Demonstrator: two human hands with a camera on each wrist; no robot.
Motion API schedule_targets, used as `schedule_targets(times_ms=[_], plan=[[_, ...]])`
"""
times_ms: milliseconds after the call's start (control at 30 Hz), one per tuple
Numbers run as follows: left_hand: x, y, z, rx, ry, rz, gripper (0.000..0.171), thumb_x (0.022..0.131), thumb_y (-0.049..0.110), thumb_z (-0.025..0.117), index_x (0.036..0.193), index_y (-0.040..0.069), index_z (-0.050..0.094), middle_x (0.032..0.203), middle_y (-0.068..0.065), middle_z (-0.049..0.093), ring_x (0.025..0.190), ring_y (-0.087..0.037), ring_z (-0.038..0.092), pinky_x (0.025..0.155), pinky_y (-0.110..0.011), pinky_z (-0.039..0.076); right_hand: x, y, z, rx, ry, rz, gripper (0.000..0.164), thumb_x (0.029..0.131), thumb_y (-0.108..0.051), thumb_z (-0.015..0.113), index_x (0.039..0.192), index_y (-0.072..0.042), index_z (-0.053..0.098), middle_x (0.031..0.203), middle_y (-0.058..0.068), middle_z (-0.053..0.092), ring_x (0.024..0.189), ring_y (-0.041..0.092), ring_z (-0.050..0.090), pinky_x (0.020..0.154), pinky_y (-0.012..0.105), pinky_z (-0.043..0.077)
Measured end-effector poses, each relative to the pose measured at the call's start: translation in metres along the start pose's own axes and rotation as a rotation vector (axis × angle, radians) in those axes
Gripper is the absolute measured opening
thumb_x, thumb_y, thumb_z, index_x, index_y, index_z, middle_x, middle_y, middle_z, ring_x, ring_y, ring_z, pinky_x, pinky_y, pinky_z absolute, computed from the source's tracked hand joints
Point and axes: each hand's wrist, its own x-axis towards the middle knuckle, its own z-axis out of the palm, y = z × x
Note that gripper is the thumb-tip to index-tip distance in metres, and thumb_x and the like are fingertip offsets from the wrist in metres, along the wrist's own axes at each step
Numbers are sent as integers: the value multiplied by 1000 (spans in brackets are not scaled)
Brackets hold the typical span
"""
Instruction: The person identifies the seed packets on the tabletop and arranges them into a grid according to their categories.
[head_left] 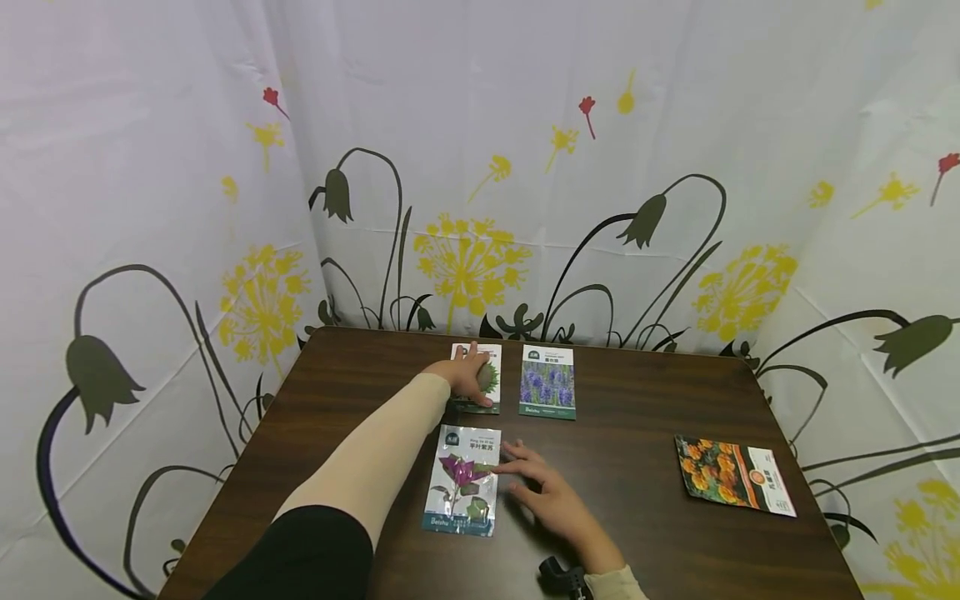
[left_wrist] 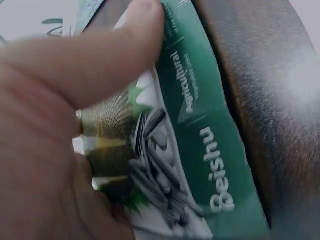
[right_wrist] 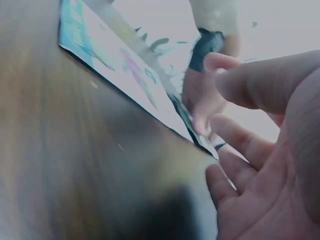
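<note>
At the back of the table my left hand rests, fingers spread, on a seed packet with a green plant picture. In the left wrist view, the thumb lies across this packet's picture of striped seeds and its green "Beishu" band. Nearer me lies a packet with a purple flower, flat and upright to my view. My right hand is just right of it, fingers loosely extended with index fingertip at its right edge. The right wrist view shows nothing within the right hand.
A packet with blue-violet flowers lies right of the left hand. An orange-flower packet sits askew at the table's right. Flower-printed white curtains hang behind and beside the brown table.
</note>
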Motion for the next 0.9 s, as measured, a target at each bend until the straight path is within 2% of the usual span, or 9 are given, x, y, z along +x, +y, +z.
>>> schedule_targets(times_ms=[100, 267, 367, 500, 600, 700, 900], plan=[[-3, 3, 0, 5, 36, 5, 114, 90, 46, 90, 176, 13, 22, 184, -23, -2, 170, -50, -2, 131, -71, 25, -2, -2, -11, -18, 104, -27, 31, 106, -4, 66, 134, -13, 77, 167, 22, 50, 164, 53, 25, 127, 75, 16], [-7, 8, 2, 50, 68, 12, 113, 90, 46, 90, 174, 10, 23, 183, -25, 2, 169, -52, 3, 131, -68, 28, -8, -1, -29, -66, 212, -7, 29, 106, -8, 68, 130, -19, 80, 163, 20, 57, 163, 50, 33, 130, 64, 21], [-11, 7, 2, 86, 59, 4, 114, 91, 48, 88, 175, 9, 21, 183, -25, 2, 169, -52, 3, 132, -67, 27, -15, 3, -38, -92, 245, -3, 28, 107, -11, 69, 130, -22, 80, 161, 17, 59, 162, 48, 34, 133, 42, 23], [-14, 12, 4, 130, 44, -20, 115, 93, 51, 85, 176, 9, 17, 183, -24, 1, 170, -50, 2, 133, -64, 27, -26, 12, -52, -109, 333, 13, 29, 106, -9, 70, 129, -24, 80, 158, 15, 61, 161, 48, 35, 124, 13, 20], [-15, 17, 3, 179, 39, -45, 115, 94, 53, 84, 176, 8, 16, 183, -26, 2, 169, -51, 4, 133, -63, 28, -33, 19, -63, -107, 399, 37, 32, 105, -5, 69, 129, -23, 79, 157, 14, 62, 161, 48, 36, 119, 4, 19], [-20, 21, -1, 196, 47, -70, 115, 93, 51, 85, 175, 6, 18, 182, -28, 5, 169, -52, 7, 132, -63, 30, -36, 24, -74, -91, 438, 61, 33, 106, -3, 68, 130, -21, 79, 156, 14, 62, 162, 41, 37, 118, 2, 20], [-23, 28, -1, 192, 56, -72, 114, 92, 49, 86, 174, 5, 20, 182, -28, 7, 169, -53, 9, 131, -64, 31, -52, 29, -98, -66, 501, 135, 28, 109, -10, 66, 132, -19, 77, 157, 13, 61, 161, 7, 37, 116, 1, 23]])
